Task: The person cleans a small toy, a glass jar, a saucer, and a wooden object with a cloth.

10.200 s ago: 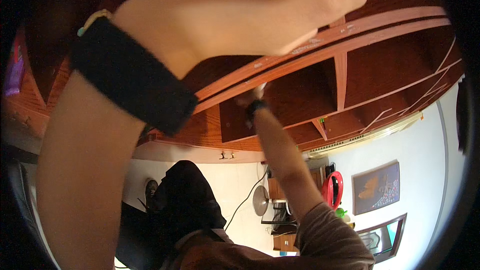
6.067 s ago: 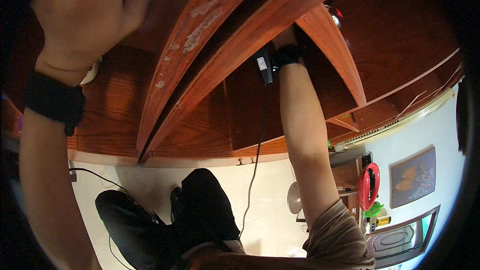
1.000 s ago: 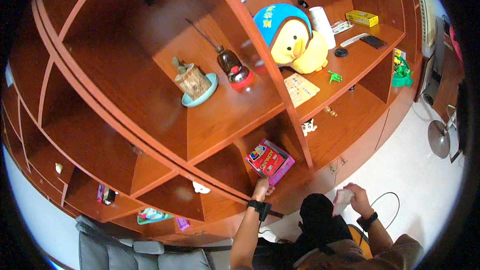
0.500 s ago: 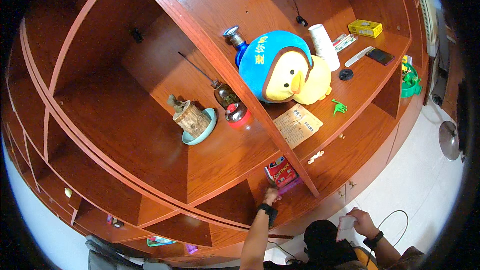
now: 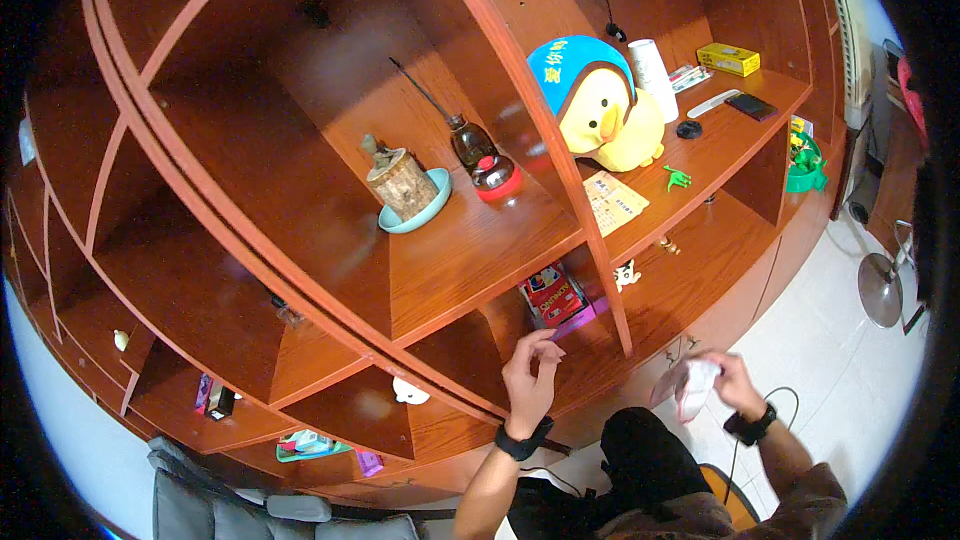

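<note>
In front of the lower compartment my left hand [image 5: 529, 377] is raised, its fingers apart and nothing visible in them. Just beyond its fingertips stands a red box [image 5: 552, 295] with a purple item [image 5: 577, 324] along its lower side. Off to the right, my right hand [image 5: 738, 386] grips a whitish-pink cloth [image 5: 690, 386] that hangs loosely and looks partly blurred. A small white figurine [image 5: 626, 275] sits on the lower shelf, right of the upright divider.
The curved wooden shelf unit [image 5: 490, 285] fills the view. Its upper shelf bears a duck plush [image 5: 600, 115], a yellow card [image 5: 614, 202], a green toy [image 5: 677, 178], a wood stump in a dish [image 5: 404, 187] and a red-lidded jar [image 5: 494, 178]. A grey chair [image 5: 215, 495] stands lower left.
My left hand has drawn back from beside the red box and its fingers have opened. My right hand has risen slightly, the cloth now hanging more unfolded. The view has shifted.
</note>
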Tool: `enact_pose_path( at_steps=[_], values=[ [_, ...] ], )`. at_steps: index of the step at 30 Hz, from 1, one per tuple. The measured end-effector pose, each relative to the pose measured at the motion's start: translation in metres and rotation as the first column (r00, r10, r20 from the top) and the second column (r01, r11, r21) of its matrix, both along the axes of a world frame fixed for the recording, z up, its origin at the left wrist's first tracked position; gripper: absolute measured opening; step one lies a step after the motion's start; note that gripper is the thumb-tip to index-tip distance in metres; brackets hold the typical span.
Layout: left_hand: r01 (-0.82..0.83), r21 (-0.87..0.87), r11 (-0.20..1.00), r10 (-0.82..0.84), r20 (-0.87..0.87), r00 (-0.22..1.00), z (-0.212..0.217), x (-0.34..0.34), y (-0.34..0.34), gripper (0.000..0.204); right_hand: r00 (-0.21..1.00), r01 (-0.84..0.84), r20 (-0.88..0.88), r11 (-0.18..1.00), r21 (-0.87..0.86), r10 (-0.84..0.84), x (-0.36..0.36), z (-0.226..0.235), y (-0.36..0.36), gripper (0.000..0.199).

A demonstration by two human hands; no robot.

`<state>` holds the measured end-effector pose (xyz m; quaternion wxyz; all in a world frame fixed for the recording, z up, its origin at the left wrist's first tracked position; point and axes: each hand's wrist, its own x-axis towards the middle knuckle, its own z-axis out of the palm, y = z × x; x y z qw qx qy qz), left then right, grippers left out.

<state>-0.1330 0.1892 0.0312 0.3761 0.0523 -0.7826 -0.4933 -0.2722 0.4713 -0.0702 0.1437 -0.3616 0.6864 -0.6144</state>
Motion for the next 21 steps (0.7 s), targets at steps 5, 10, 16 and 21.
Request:
enact_pose_path(
  at_steps=[5,10,16,21],
  values=[
    [0.042,0.052,0.998,-0.025,-0.294,0.956,0.105,0.035,0.023,0.018,0.960,-0.102,-0.277,0.964,-0.246,0.031,0.006,0.128,-0.019,0.030],
    [0.086,0.172,0.981,0.005,-0.467,0.884,0.165,0.034,0.004,0.025,0.586,-0.322,-0.798,0.865,-0.385,-0.137,0.023,0.233,-0.089,0.032],
    [0.199,0.216,0.956,-0.080,-0.461,0.884,0.221,0.002,-0.019,0.021,0.210,-0.149,-0.958,0.962,-0.230,-0.196,0.008,0.241,-0.190,0.032],
    [-0.091,-0.074,0.993,0.075,-0.189,0.979,0.251,-0.046,-0.053,0.020,0.218,-0.053,-0.947,0.966,-0.251,-0.234,0.005,0.214,-0.205,0.037]
  ],
)
